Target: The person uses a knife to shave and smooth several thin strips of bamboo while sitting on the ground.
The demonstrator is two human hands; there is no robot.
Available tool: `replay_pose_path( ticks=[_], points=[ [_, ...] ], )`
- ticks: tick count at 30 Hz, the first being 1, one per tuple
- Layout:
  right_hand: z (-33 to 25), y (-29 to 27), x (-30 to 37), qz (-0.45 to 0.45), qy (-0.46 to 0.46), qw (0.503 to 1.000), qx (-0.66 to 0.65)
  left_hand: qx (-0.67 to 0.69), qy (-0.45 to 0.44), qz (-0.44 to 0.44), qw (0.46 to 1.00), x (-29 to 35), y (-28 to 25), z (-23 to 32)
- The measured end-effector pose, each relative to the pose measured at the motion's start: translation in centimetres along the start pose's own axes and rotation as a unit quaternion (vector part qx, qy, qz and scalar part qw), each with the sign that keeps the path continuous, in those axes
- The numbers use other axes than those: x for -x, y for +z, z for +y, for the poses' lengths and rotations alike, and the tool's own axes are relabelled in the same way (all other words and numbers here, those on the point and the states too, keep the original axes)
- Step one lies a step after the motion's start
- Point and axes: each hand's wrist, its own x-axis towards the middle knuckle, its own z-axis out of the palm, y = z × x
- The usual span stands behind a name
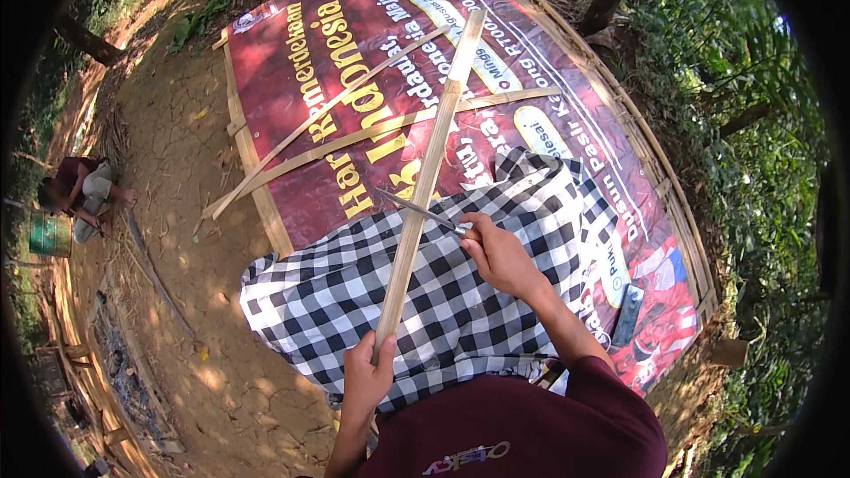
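Note:
My left hand [367,376] is closed round the near end of a long, flat bamboo strip [434,155], which slants up and away over a black-and-white checked cloth [341,296] covering my lap. In my right hand [503,258] is the handle of a knife [441,221]. Its narrow blade points to the far left and crosses the strip around its middle; whether the edge bites into the wood I cannot tell. Beyond the cloth, two thinner bamboo strips [363,134] lie crossed on a maroon printed banner [283,97].
A dark grey oblong block [628,314] rests on the banner to my right. Bamboo poles [660,155] edge the banner. Off to the left a person [88,190] sits low beside a green container [50,235]. A long stick [159,274] lies on the bare earth.

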Motion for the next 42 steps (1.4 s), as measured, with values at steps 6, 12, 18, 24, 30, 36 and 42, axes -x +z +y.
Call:
replay_pose_path(
  ticks=[6,12,18,24,30,36,42],
  points=[
    [-1.1,0.9,0.7,-0.040,-0.148,0.981,0.119,0.007,0.008,-0.001,1.000,-0.1,0.0,0.1],
    [-0.7,2.0,0.7,-0.080,-0.243,0.949,0.181,0.008,0.006,-0.013,1.000,-0.1,0.0,0.2],
    [5.9,-4.9,-5.7,0.146,-0.088,0.908,0.383,-0.004,0.019,-0.024,1.000,0.9,-0.1,-0.6],
    [3.1,-2.0,-5.7,0.124,-0.023,0.982,0.138,0.018,0.015,-0.017,1.000,0.0,0.1,0.5],
    [5.1,-0.2,-3.5,-0.118,0.185,0.851,-0.476,0.014,-0.002,-0.043,0.999,0.3,-0.3,-0.5],
    [1.7,1.1,-2.5,-0.012,-0.169,0.973,0.155,-0.001,-0.015,-0.044,0.999,0.2,-0.8,-0.4],
    [1.6,0.2,-2.9,-0.054,-0.253,0.914,0.311,0.027,-0.007,-0.036,0.999,0.5,-1.0,-1.2]
  ],
)
